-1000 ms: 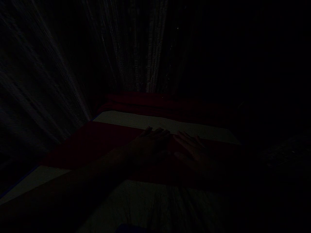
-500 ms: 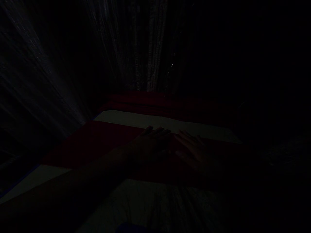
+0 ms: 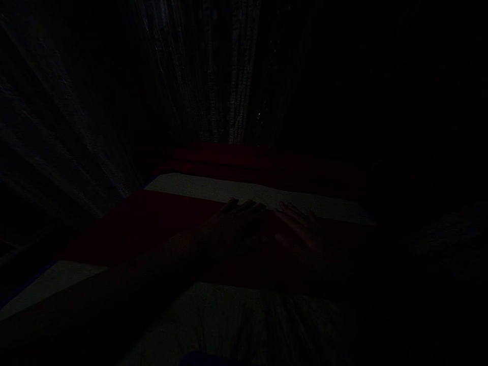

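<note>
Dim view: both hands flat on red cloth (image 3: 145, 226).
I see left hand (image 3: 238, 223) and right hand (image 3: 301, 233) spread open, palms down, gripping nothing, side by side on the cloth across a pale surface (image 3: 229, 190).

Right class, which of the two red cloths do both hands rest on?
The nearer red cloth: left hand and right hand lie flat on it. The farther red cloth lies beyond them, untouched.

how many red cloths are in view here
2. The near red cloth lies across the pale surface, under the left hand and right hand. The far red cloth lies behind it. The scene is very dark; more may be hidden.
</note>
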Available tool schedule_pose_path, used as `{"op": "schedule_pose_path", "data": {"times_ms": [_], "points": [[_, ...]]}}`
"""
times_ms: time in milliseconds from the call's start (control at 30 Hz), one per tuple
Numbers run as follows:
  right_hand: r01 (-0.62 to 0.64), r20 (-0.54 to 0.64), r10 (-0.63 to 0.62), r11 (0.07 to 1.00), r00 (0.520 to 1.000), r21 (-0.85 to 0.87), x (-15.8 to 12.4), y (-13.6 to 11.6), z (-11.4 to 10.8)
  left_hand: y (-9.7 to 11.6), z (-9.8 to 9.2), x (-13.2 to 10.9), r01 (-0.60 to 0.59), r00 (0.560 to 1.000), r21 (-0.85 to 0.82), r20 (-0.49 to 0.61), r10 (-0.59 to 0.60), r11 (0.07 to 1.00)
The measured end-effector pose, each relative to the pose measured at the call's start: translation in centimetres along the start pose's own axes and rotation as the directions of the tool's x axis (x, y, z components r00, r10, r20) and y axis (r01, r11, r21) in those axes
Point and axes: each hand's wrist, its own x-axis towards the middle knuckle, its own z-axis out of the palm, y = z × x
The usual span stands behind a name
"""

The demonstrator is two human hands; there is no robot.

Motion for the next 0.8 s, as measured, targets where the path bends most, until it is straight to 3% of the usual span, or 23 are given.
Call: {"op": "schedule_pose_path", "data": {"times_ms": [333,600,800], "points": [[-0.051,0.108,0.050,0.999,0.993,0.007,0.11,-0.37,-0.19,0.05,-0.36,-0.12,0.003,1.000,-0.024,0.001,-0.003,1.000],[-0.059,0.102,0.058,0.998,0.993,0.002,0.07,-0.40,-0.19,0.72,-0.90,-0.07,0.039,0.998,-0.017,0.050,-0.038,0.999],[-0.033,0.066,0.032,0.999,0.997,0.018,0.02,-0.39,-0.02,0.17,-0.38,-0.11,0.006,1.000,-0.019,0.000,-0.006,1.000]]}}
